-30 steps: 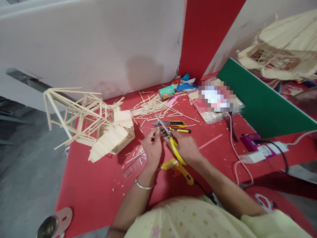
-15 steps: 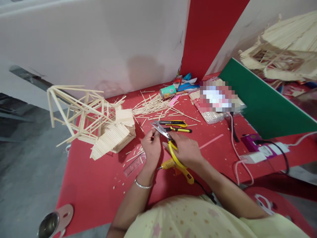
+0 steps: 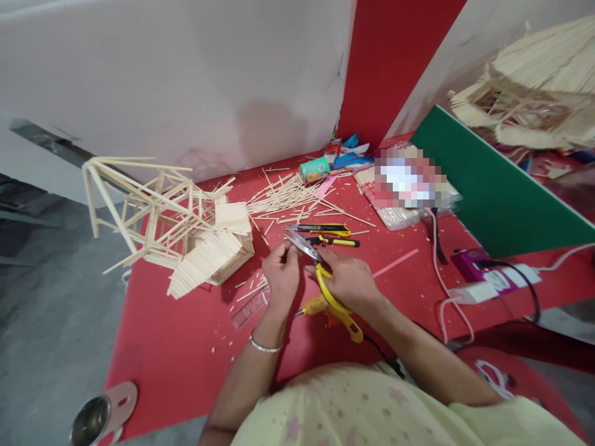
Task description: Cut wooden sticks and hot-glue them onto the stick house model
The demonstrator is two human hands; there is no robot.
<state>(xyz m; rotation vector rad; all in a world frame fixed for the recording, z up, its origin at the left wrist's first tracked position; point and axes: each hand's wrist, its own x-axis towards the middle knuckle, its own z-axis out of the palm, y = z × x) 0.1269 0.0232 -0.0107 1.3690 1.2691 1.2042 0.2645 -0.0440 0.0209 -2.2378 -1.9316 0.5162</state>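
My right hand (image 3: 348, 277) is wrapped round the yellow handles of a pair of scissors (image 3: 304, 243), whose metal blades point up and left. Close to the blades, my left hand (image 3: 281, 271) has its thumb and fingers pinched together; whatever sits between them is too small to make out. A yellow glue gun (image 3: 316, 305) lies on the table under the scissors' handles, nozzle to the left. Just beyond the blades rest a yellow and black box cutter (image 3: 332, 230) and a second yellow and black tool (image 3: 341, 242). Left of my hands stands a model of wooden sticks (image 3: 207, 263).
Loose sticks (image 3: 283, 201) are heaped toward the wall, beside a green can (image 3: 315, 169). A clear ruler (image 3: 251, 308) lies left of my forearm. At right are a green board (image 3: 502, 192), a purple box (image 3: 469, 263) and cables. A cup (image 3: 90, 421) stands front left.
Both hands and the scissors stay in nearly the same place. The view has shifted very slightly, and my left hand sits a touch further left.
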